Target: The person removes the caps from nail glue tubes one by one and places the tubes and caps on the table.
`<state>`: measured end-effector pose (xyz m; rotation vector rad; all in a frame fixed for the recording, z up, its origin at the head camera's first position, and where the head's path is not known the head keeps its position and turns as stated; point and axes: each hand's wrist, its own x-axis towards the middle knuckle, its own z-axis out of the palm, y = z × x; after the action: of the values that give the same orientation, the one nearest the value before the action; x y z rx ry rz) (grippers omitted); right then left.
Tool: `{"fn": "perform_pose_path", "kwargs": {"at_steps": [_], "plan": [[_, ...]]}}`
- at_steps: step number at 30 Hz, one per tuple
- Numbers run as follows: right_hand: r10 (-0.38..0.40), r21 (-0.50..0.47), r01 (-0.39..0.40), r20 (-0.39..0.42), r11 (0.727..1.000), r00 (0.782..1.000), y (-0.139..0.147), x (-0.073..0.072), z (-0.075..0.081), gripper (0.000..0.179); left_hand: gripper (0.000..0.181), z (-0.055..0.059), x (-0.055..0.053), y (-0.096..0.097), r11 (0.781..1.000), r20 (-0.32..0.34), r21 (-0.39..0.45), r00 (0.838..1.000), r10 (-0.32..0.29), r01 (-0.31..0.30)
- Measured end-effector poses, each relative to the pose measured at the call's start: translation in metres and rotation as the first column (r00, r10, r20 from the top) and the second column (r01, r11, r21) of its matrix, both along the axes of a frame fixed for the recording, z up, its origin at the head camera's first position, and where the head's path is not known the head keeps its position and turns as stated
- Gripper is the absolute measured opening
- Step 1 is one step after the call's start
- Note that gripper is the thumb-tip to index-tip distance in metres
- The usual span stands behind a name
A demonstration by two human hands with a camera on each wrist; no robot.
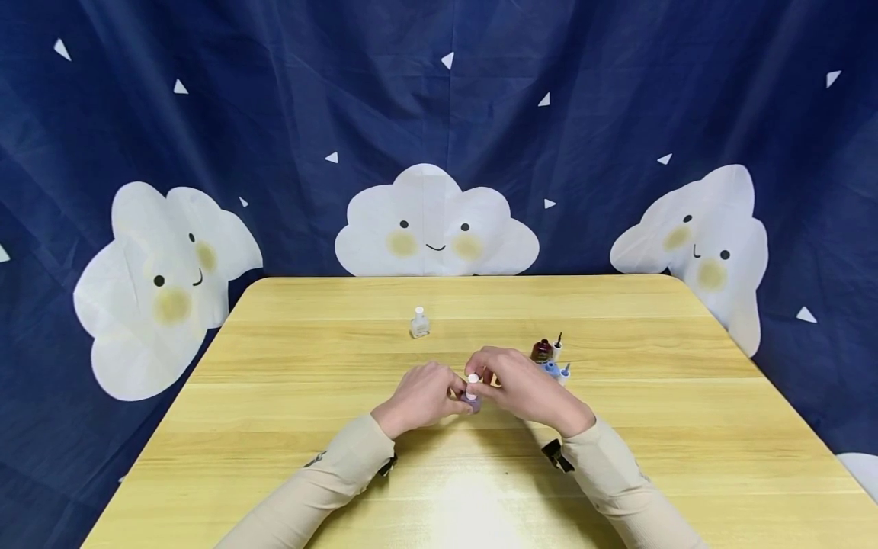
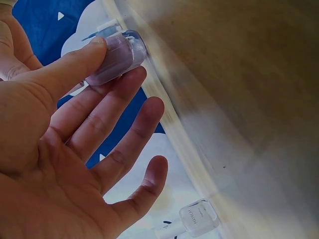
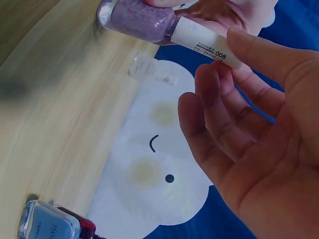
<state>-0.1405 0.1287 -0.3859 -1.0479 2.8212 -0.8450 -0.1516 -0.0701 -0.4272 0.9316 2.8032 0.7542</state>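
Both hands meet over the near middle of the table at one bottle of purple nail polish [image 3: 142,20]. My left hand [image 1: 424,395] pinches its glass body between thumb and fingers, the ring and little fingers spread away from it in the left wrist view. With thumb and fingertips, my right hand [image 1: 521,385] grips the tall white cap [image 3: 204,42], which sits on the bottle's neck and bears the number 008. The bottle stands upright in the head view, close over the tabletop.
Behind the hands stands a clear nail polish bottle with a white cap [image 1: 420,324]. Beyond the right hand are a dark red polish bottle [image 1: 541,351] and a blue one [image 1: 551,369], their white-capped brushes [image 1: 565,374] beside them, bristles up. A cloud-print curtain [image 1: 288,114] hangs behind the table [image 1: 309,358].
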Motion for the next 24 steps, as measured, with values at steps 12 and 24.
{"fn": "perform_pose_path", "kwargs": {"at_steps": [12, 24], "plan": [[0.037, 0.013, -0.037, 0.002, 0.999, 0.999, 0.0016, 0.0011, 0.0036, 0.014, 0.008, 0.0005, 0.0002, 0.0004, 1.000, -0.002, -0.007, 1.000, -0.003, 0.003], [-0.031, -0.026, 0.032, 0.035, 0.999, 0.999, 0.0014, -0.0024, -0.0001, 0.013, 0.007, 0.0013, 0.0007, 0.0001, 1.000, -0.009, -0.011, 1.000, -0.003, 0.003]]}}
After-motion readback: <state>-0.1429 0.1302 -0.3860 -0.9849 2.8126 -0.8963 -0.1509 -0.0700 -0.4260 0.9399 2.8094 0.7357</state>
